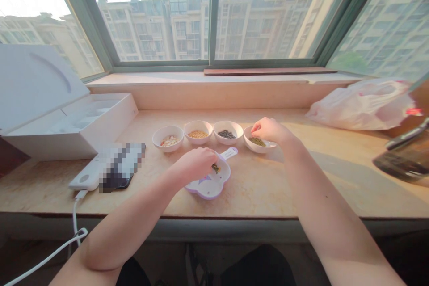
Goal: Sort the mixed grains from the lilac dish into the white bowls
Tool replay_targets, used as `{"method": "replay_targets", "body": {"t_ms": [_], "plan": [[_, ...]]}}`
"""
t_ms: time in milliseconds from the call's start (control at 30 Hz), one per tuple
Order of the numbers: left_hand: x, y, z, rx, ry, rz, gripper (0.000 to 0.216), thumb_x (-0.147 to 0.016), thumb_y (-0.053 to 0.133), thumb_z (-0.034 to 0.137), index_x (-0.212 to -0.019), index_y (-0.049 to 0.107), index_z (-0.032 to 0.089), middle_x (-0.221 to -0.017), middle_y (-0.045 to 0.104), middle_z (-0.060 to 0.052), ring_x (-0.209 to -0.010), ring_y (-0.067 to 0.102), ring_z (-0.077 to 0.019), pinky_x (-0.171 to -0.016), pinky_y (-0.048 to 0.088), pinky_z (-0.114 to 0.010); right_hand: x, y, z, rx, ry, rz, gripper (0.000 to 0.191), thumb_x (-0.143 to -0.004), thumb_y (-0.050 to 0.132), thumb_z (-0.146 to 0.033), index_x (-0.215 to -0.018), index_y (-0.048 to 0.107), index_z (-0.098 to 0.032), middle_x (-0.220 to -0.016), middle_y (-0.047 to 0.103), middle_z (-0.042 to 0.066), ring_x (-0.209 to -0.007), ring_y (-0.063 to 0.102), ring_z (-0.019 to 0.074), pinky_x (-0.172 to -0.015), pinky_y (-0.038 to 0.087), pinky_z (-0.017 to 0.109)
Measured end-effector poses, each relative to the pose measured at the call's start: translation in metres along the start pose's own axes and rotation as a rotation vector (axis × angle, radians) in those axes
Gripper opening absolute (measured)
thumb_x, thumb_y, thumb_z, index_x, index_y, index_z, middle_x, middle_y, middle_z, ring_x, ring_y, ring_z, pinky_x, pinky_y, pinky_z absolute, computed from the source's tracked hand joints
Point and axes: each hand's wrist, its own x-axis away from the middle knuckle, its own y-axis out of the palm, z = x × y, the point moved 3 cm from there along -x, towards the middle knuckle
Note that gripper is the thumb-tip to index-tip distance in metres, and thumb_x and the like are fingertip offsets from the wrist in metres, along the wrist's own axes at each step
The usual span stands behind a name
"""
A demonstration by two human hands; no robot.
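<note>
Watching from a distance, I am seeing a lobed dish (218, 187) sitting near the middle of the worktop's (268, 199) near edge, its handle (229, 153) slanting towards the far right corner. The left hand (197, 164) is hanging over the dish with its fingers bending down; its back is hiding most of the grip, so I cannot tell whether it is pinching anything. The right hand (270, 129) is arching over the rightmost bowl (255, 149), its fingers pointing down above green grains (257, 141); I cannot tell whether they are closing on any. Three more bowls (231, 141) are lining up to the left, nearer the far edge than the near one, holding black grains (226, 134), tan grains (197, 134) and, leftmost, pale flat pieces (170, 140). I am taking this row as a way of keeping each kind apart and within arm's reach, with the dish probably standing in front for short spans between. The right wrist is likely arching so that the fingers are clearing the bowl's rim. The dish itself is showing a white floor, a lilac rim and a purple star (204, 179), with dark green and yellowish bits (216, 168) lying by the left fingertips.
</note>
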Motion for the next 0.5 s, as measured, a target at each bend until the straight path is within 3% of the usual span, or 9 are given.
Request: {"method": "replay_targets", "body": {"t_ms": [200, 500], "plan": [[-0.0054, 0.0024, 0.0063, -0.173, -0.007, -0.022, 0.024, -0.072, 0.056, -0.001, -0.074, 0.073, 0.016, -0.088, 0.073, -0.009, -0.074, 0.069, -0.0222, -0.067, 0.049, -0.030, 0.0006, 0.0021, -0.0029, 0.022, -0.004, -0.005, 0.021, -0.079, 0.069, -0.030, -0.093, 0.083, -0.024, -0.094, 0.080, 0.007, -0.078, 0.069, 0.0209, -0.063, 0.044, 0.028], [-0.0053, 0.0008, 0.0055, -0.161, 0.006, -0.016, 0.022, -0.074, 0.056, 0.003, -0.075, 0.073, 0.017, -0.086, 0.072, -0.009, -0.071, 0.067, -0.0206, -0.063, 0.045, -0.029, 0.0014, 0.0048, -0.0048, 0.028, -0.037, 0.024, 0.026, -0.082, 0.067, -0.038, -0.099, 0.083, -0.025, -0.093, 0.079, 0.010, -0.081, 0.070, 0.0230, -0.063, 0.043, 0.029]]}}
